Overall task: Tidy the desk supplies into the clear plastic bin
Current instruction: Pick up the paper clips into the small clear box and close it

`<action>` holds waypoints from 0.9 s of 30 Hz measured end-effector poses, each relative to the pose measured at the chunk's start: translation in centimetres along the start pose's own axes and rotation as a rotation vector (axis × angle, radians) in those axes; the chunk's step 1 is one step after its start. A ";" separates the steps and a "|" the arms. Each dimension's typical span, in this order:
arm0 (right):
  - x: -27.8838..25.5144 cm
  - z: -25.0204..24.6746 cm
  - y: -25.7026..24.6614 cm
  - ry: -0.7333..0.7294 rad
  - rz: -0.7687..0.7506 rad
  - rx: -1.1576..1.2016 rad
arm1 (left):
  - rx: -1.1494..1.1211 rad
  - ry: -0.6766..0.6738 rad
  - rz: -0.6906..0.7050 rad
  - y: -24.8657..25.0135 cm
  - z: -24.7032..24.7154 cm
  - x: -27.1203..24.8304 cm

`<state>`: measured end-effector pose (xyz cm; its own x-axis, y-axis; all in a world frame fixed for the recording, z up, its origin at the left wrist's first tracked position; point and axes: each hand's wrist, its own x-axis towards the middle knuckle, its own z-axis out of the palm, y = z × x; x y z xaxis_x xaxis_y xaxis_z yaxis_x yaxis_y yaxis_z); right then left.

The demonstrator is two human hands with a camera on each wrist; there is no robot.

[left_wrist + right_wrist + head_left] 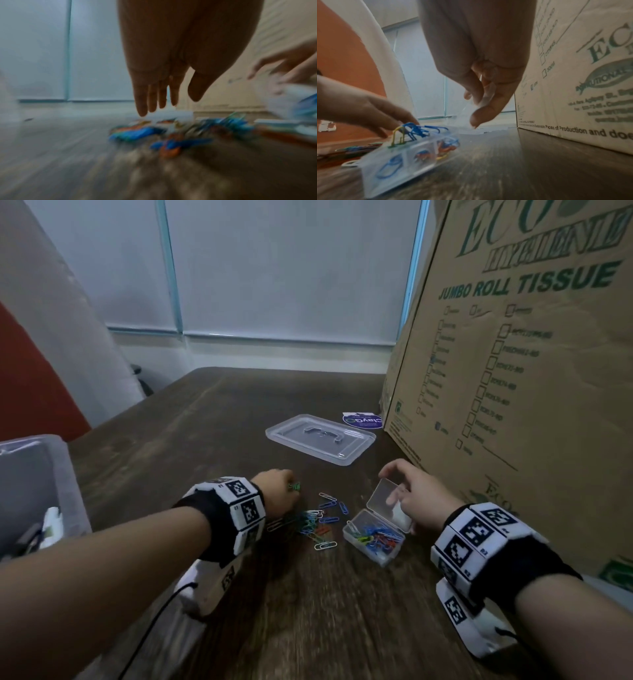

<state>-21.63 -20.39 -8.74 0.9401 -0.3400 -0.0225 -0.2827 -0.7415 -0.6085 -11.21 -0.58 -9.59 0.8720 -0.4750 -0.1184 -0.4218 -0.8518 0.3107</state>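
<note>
A small clear clip box [373,537] [406,152] stands open on the dark table, with coloured paper clips inside. My right hand [390,487] [474,108] pinches its raised lid [392,503] between thumb and fingers. Left of the box lies a heap of loose coloured paper clips [318,522] [171,135] [356,148]. My left hand [286,479] [184,101] hangs over the far left side of the heap, fingers straight and pointing down, thumb apart. A green clip [294,486] lies at its fingertips. The large clear plastic bin [65,474] stands at the left edge.
The bin's clear lid [320,438] lies flat behind the clips, with a round blue sticker [362,421] just beyond it. A tall cardboard box [513,371] [582,81] walls off the right side close to my right hand. Bare table [308,611] stretches toward me.
</note>
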 end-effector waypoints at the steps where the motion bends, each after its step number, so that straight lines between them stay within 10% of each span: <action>1: 0.1 0.0 0.0 0.003 -0.004 -0.022 | -0.004 -0.018 -0.075 -0.8 0.3 0.8; 4: 0.4 0.2 0.1 0.030 -0.010 -0.073 | -0.032 -0.074 -0.210 -1.9 1.1 2.2; 9: 0.8 0.8 -0.3 0.128 -0.019 -0.148 | 0.026 -0.244 -0.024 0.2 1.9 1.9; 15: 1.5 1.2 0.2 0.268 -0.033 -0.171 | 0.017 -0.019 -0.031 -0.3 0.8 3.6; 27: 2.1 1.1 0.5 0.319 0.099 -0.215 | 0.148 -0.470 0.314 3.6 1.9 4.1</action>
<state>-19.55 -20.89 -9.93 0.8095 -0.5538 0.1952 -0.4346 -0.7886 -0.4350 -9.62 -5.99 -10.71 0.5103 -0.7279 -0.4579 -0.7017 -0.6603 0.2677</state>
